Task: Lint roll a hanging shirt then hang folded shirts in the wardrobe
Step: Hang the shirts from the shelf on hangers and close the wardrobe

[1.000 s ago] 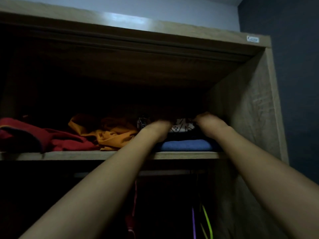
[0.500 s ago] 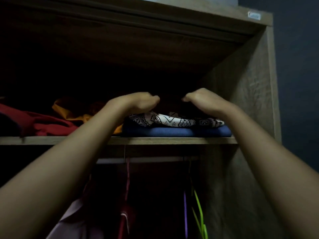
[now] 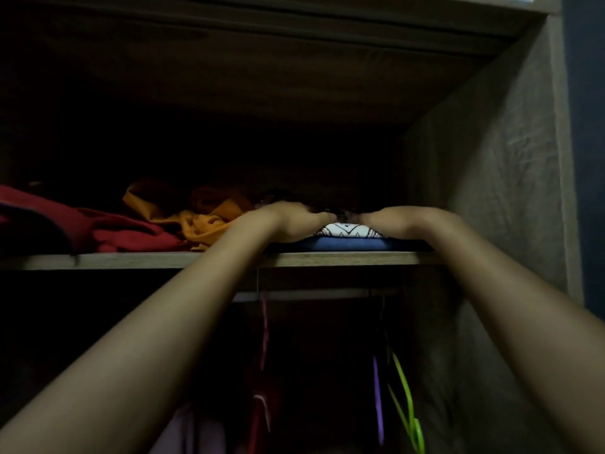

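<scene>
A black-and-white patterned folded shirt (image 3: 347,230) lies on a blue folded shirt (image 3: 343,244) at the right end of the wardrobe's upper shelf (image 3: 131,258). My left hand (image 3: 288,221) presses down on the left side of this stack. My right hand (image 3: 402,221) presses on its right side. The fingers of both hands curl inward over the patterned shirt, their tips lost in the dark. Only a small strip of the pattern shows between the hands.
Crumpled orange cloth (image 3: 203,221) and red cloth (image 3: 108,229) lie on the shelf to the left. Below, a rail (image 3: 311,293) carries a green hanger (image 3: 404,391), a purple hanger (image 3: 378,401) and a dark red garment (image 3: 262,411). The wardrobe's side wall (image 3: 497,191) stands close on the right.
Half a second ago both hands hovered above the stack with fingers curled. They have dropped down onto the patterned shirt and now cover most of it.
</scene>
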A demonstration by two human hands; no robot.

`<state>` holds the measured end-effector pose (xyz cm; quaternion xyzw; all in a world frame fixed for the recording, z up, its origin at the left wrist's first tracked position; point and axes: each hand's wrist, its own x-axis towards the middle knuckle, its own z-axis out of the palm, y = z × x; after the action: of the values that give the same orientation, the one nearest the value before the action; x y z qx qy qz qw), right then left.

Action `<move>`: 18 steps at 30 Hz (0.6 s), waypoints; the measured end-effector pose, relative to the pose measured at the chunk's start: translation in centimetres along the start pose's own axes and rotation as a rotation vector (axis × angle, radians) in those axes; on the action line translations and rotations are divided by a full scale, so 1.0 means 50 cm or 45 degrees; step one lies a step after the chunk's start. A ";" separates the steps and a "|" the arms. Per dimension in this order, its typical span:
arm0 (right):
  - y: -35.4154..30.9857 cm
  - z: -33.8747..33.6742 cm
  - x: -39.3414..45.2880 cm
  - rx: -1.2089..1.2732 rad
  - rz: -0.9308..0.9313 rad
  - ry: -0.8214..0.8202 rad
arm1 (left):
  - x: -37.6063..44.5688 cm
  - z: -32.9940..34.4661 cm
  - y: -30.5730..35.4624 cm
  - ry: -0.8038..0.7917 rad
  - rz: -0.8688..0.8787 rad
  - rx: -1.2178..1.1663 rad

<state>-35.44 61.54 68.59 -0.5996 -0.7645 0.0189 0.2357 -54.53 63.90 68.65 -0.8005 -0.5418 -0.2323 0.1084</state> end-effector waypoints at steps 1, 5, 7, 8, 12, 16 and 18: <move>-0.001 0.002 0.003 0.005 0.005 0.015 | -0.001 0.001 0.002 -0.007 -0.026 0.000; -0.014 0.003 -0.002 -0.021 0.056 -0.003 | -0.024 -0.004 0.019 -0.037 -0.058 -0.014; -0.022 0.000 -0.005 -0.024 0.124 0.002 | -0.050 -0.019 0.010 -0.021 0.021 -0.028; -0.030 -0.004 -0.008 -0.077 0.160 0.039 | -0.064 -0.035 -0.002 0.006 0.043 -0.081; -0.096 -0.006 -0.024 -0.183 -0.046 0.389 | -0.120 -0.120 -0.091 0.159 0.000 -0.115; -0.193 -0.005 -0.023 -0.137 -0.360 0.351 | -0.141 -0.121 -0.160 -0.054 -0.349 0.091; -0.237 0.003 -0.004 -0.155 -0.386 0.225 | -0.137 -0.101 -0.187 -0.079 -0.467 0.051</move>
<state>-46.21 58.07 72.07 -0.4901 -0.8221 -0.1159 0.2655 -66.49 59.79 68.95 -0.6928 -0.6861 -0.2126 0.0636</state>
